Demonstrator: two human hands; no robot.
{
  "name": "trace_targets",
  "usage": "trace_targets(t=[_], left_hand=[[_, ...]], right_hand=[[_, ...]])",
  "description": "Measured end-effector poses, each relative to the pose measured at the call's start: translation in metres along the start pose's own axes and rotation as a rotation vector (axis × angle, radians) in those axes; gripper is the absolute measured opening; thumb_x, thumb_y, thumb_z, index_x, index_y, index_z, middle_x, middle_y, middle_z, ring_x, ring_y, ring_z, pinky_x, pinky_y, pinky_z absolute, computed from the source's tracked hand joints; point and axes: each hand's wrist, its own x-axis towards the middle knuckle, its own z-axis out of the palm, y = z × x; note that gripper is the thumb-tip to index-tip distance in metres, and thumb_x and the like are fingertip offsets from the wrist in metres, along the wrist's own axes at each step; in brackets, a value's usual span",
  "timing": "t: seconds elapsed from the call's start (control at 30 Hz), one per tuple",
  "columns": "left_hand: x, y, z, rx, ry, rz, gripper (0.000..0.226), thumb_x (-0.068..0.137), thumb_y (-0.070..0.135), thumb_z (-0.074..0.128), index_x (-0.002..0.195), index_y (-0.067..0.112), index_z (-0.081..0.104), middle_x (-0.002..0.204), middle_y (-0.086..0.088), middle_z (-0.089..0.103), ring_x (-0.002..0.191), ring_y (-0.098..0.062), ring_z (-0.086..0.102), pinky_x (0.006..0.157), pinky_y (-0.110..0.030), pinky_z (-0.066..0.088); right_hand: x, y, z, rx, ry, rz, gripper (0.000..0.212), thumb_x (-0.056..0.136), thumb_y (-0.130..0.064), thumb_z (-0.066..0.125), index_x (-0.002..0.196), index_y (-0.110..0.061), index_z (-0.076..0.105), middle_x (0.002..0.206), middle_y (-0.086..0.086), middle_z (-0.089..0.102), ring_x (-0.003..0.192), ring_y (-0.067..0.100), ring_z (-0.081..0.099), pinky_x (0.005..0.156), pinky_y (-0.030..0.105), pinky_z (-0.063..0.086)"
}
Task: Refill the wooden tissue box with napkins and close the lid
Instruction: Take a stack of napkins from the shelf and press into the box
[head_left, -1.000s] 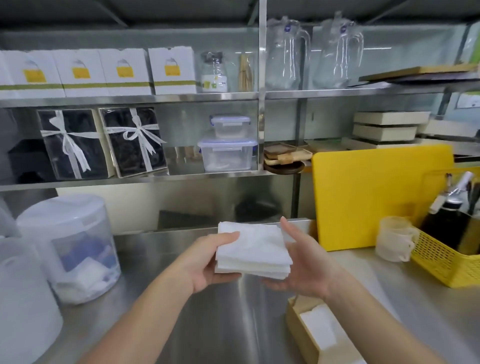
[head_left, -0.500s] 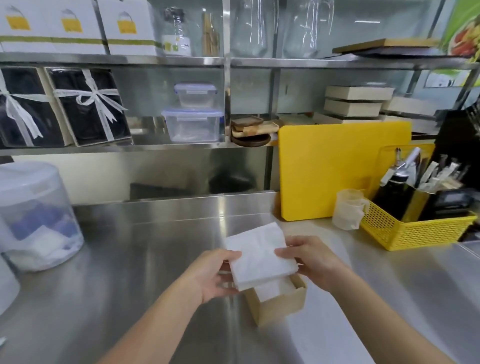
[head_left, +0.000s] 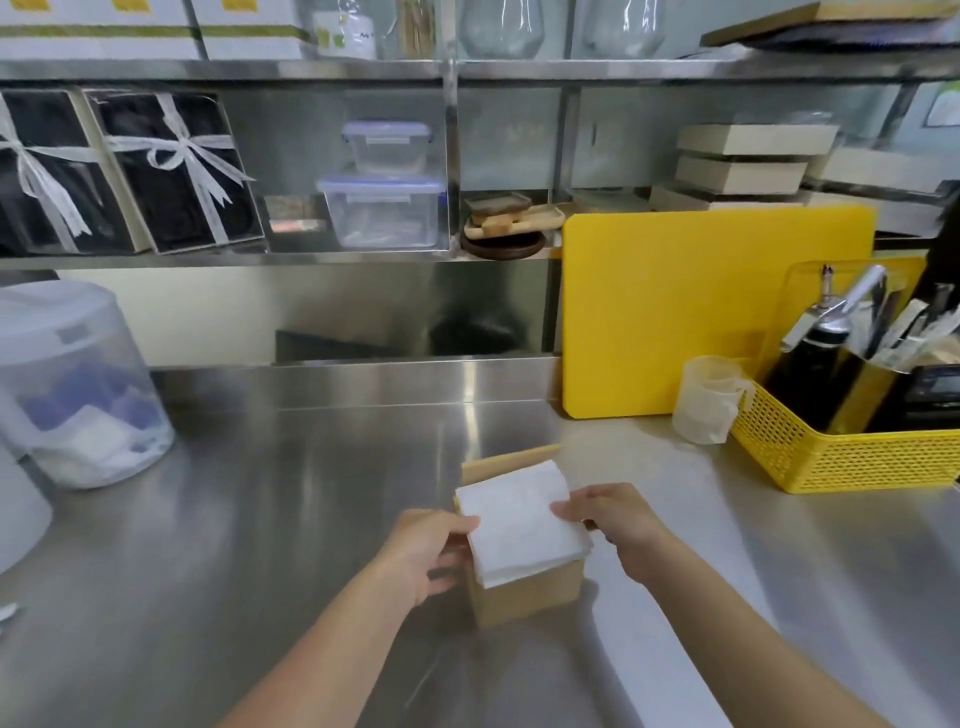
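Note:
A small wooden tissue box (head_left: 524, 597) stands on the steel counter in front of me. A stack of white napkins (head_left: 514, 525) sits in its open top, sticking out above the rim. My left hand (head_left: 431, 551) grips the stack's left edge. My right hand (head_left: 608, 525) pinches the right edge. A flat wooden piece (head_left: 506, 460), apparently the lid, shows just behind the box.
A yellow cutting board (head_left: 701, 312) leans on the back wall. A plastic measuring cup (head_left: 709, 400) and a yellow basket of bottles and utensils (head_left: 841, 447) stand at right. A clear lidded container (head_left: 78, 384) stands at left. Shelves hold boxes above the steel counter (head_left: 260, 519).
Both hands brought the napkin stack down from chest height onto the wooden box, and it now sits in the box's top. The view tilted down toward the counter.

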Motion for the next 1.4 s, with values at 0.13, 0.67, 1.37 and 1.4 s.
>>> trace_targets(t=[0.13, 0.67, 1.37, 1.4], left_hand=[[0.007, -0.001, 0.011, -0.041, 0.077, 0.046, 0.007, 0.083, 0.002, 0.062, 0.076, 0.004, 0.059, 0.072, -0.005, 0.063, 0.063, -0.018, 0.054, 0.062, -0.029, 0.037], [0.041, -0.017, 0.017, 0.081, 0.225, 0.128, 0.026, 0.077, 0.003, 0.068, 0.056, 0.006, 0.053, 0.064, -0.009, 0.054, 0.06, -0.022, 0.043, 0.055, -0.03, 0.032], [0.069, -0.043, 0.022, 0.125, 0.281, 0.082, 0.026, 0.076, 0.02, 0.067, 0.087, 0.005, 0.048, 0.091, -0.011, 0.057, 0.077, -0.02, 0.052, 0.062, -0.032, 0.039], [0.069, -0.043, 0.022, 0.138, 0.284, 0.083, 0.026, 0.077, 0.019, 0.066, 0.086, 0.007, 0.045, 0.088, -0.009, 0.053, 0.074, -0.019, 0.049, 0.062, -0.032, 0.037]], right_hand=[[0.016, 0.007, 0.002, -0.01, 0.024, -0.029, 0.011, 0.077, 0.0, 0.072, 0.082, 0.004, 0.063, 0.072, 0.007, 0.061, 0.062, 0.015, 0.055, 0.054, 0.023, 0.041], [0.059, 0.026, 0.012, -0.57, 0.156, -0.128, 0.016, 0.082, -0.031, 0.069, 0.088, -0.016, 0.067, 0.085, -0.002, 0.061, 0.087, 0.021, 0.049, 0.085, 0.038, 0.027], [0.066, 0.026, 0.033, -1.332, 0.183, -0.438, 0.009, 0.086, -0.02, 0.056, 0.092, -0.017, 0.062, 0.091, 0.004, 0.063, 0.104, 0.022, 0.052, 0.086, 0.035, 0.027], [0.065, 0.027, 0.034, -1.368, 0.177, -0.445, 0.007, 0.086, -0.016, 0.052, 0.089, -0.018, 0.058, 0.086, 0.003, 0.055, 0.105, 0.023, 0.051, 0.082, 0.035, 0.024]])
